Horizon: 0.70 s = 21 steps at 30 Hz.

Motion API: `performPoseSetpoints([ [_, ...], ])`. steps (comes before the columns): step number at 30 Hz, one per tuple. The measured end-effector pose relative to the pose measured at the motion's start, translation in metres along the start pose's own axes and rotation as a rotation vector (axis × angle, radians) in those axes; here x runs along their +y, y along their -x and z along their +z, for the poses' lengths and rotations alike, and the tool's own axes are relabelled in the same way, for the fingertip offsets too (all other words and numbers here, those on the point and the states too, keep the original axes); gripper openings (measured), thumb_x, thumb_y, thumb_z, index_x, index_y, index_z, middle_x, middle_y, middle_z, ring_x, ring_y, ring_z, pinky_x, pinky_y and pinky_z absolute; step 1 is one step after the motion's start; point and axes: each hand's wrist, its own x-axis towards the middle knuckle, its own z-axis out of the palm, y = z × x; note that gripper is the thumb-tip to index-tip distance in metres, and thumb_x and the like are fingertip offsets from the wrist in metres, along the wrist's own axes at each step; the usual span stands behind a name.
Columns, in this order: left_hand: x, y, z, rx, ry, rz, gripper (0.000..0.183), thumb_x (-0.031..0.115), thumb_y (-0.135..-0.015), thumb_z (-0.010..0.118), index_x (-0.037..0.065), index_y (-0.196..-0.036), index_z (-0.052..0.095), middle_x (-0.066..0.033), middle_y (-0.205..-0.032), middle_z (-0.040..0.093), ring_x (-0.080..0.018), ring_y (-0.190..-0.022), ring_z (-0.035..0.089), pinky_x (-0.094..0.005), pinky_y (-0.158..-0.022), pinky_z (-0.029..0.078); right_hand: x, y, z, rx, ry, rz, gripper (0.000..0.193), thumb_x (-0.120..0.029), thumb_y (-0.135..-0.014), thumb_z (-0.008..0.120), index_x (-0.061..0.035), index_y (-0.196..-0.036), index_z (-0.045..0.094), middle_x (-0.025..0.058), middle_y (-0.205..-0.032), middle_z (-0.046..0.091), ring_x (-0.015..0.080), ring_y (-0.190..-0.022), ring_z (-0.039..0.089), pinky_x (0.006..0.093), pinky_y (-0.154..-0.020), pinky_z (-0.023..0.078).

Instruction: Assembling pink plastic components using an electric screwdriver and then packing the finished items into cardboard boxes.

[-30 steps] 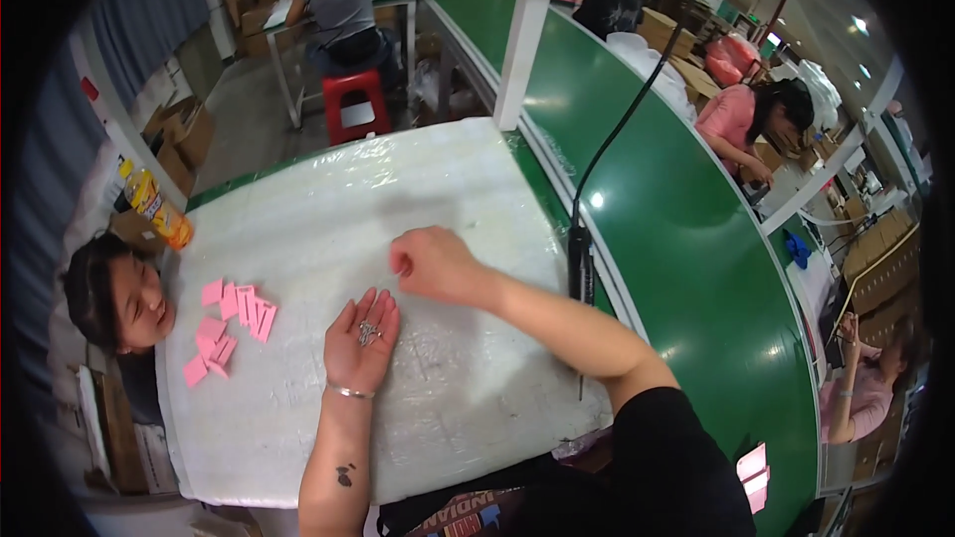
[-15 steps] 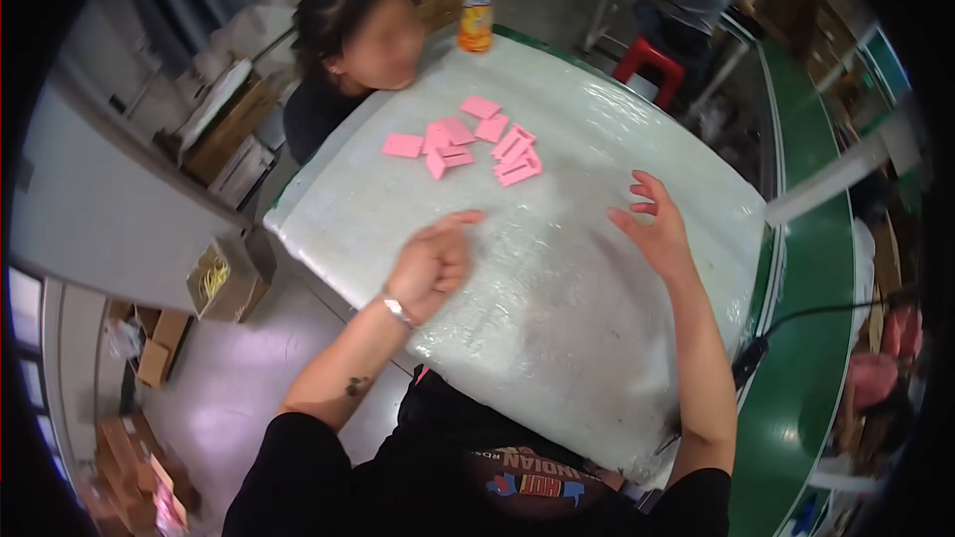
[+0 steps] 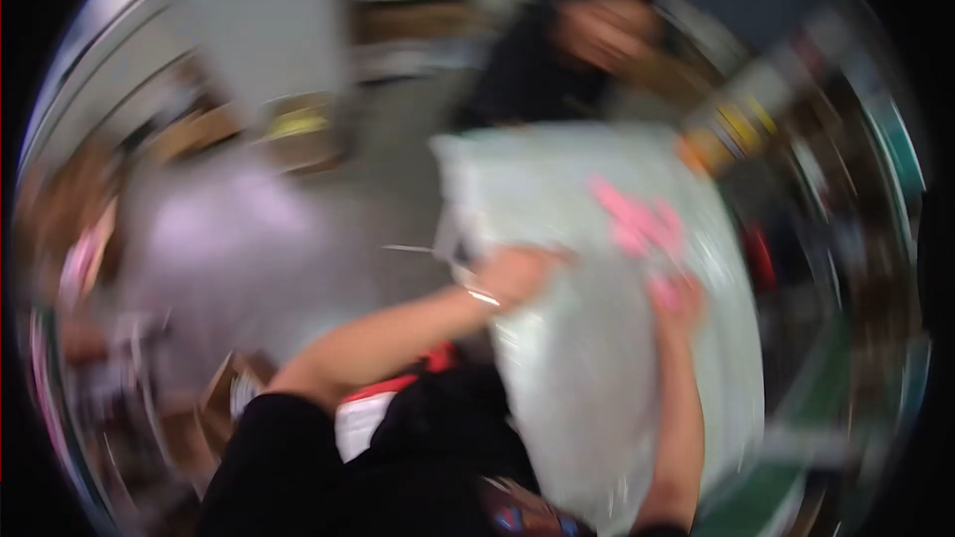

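Note:
Motion blurs the whole view. The pile of small flat pink pieces (image 3: pixel 637 221) lies smeared together on the white plastic-wrapped tabletop (image 3: pixel 587 358). My right hand (image 3: pixel 679 306) is at the near end of this pile. A pink patch (image 3: pixel 665 288) shows at its fingertips, but the blur hides whether it is gripped. Further left, my left hand (image 3: pixel 517 274) hovers over or rests on the table's left edge, its fingers blurred toward the right and a light band round its wrist. No thing is visible in it.
Across the table's far side sits a person in dark clothing (image 3: pixel 542 60). A bottle with orange and yellow (image 3: pixel 731 134) stands at the far right corner. Floor, a box with yellow contents (image 3: pixel 301 129) and cartons lie to the left.
The view has swung round, so the table now appears further right. My right hand has come up to the pink pieces; earlier it was apart from them with fingers spread.

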Motion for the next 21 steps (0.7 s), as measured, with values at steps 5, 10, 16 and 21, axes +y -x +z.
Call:
performPoseSetpoints([
  [5,0.005,-0.017,0.04,0.336,0.123,0.352,0.03,0.01,-0.081,0.047,0.013,-0.109,0.055,-0.0152,-0.083,0.065,-0.0333,-0.078,0.064,-0.0436,-0.068,0.049,0.062,0.009,-0.007,0.217,-0.267,0.05,0.022,-0.009,-0.078,0.07,0.0025,-0.095,0.063,0.0173,-0.099,0.063,0.0326,-0.096,0.06,0.0378,-0.082,0.05],
  [10,0.013,0.007,0.026,0.432,0.082,0.354,0.024,0.007,-0.08,0.047,0.011,-0.103,0.052,-0.0127,-0.076,0.063,-0.0326,-0.075,0.064,-0.0433,-0.065,0.05,0.118,-0.017,0.036,0.153,-0.626,0.435,0.034,-0.026,-0.092,0.06,0.0015,-0.111,0.063,0.0155,-0.106,0.065,0.0257,-0.095,0.062,0.0336,-0.079,0.051],
  [16,0.012,-0.031,0.032,0.509,0.167,0.51,0.042,0.008,-0.079,0.052,0.016,-0.12,0.057,-0.0174,-0.087,0.066,-0.0345,-0.08,0.064,-0.0446,-0.071,0.051,0.247,-0.055,0.105,0.201,-0.161,0.27,0.039,-0.022,-0.091,0.055,0.0008,-0.122,0.054,0.0183,-0.115,0.062,0.0298,-0.102,0.06,0.0405,-0.087,0.05],
  [21,-0.04,0.016,0.018,0.51,0.035,0.279,0.024,0.006,-0.087,0.046,0.015,-0.106,0.058,-0.0141,-0.073,0.064,-0.0341,-0.069,0.064,-0.0422,-0.06,0.052,0.03,-0.094,0.108,0.115,-0.421,0.638,0.043,-0.039,-0.092,0.047,-0.0036,-0.112,0.062,0.0206,-0.111,0.062,0.0358,-0.106,0.057,0.0423,-0.091,0.043],
])
